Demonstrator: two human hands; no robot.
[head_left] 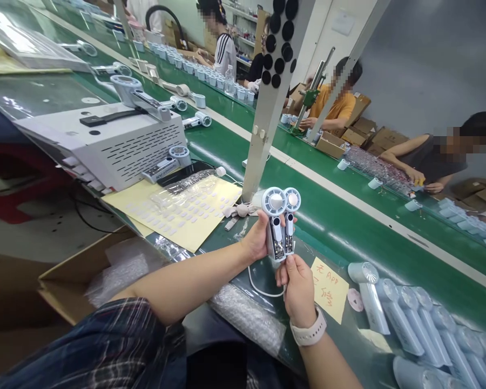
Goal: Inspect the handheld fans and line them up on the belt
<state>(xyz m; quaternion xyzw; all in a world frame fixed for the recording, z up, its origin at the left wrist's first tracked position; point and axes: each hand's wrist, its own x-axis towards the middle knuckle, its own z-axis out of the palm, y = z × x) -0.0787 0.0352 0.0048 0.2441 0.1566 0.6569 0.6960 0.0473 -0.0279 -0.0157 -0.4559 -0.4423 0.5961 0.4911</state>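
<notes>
Two light-blue handheld fans [275, 202] stand side by side, their handle fronts off and the inner parts showing. My left hand [257, 236] is closed around their handles from the left, with some fingers hidden behind them. My right hand [297, 283] is closed in a pinch at the handles' lower ends and wears a watch with a pale strap. A white cable [263, 292] loops below the fans and runs up into the right fingers. Its end is hidden there.
Several fans [405, 313] lie in rows at right, near a handwritten yellow note [329, 289]. At left are a white vented box [105, 140] and a yellow sheet [194, 216] of small pieces. A metal post [263, 124] rises ahead. Co-workers sit across the green belt [340, 216].
</notes>
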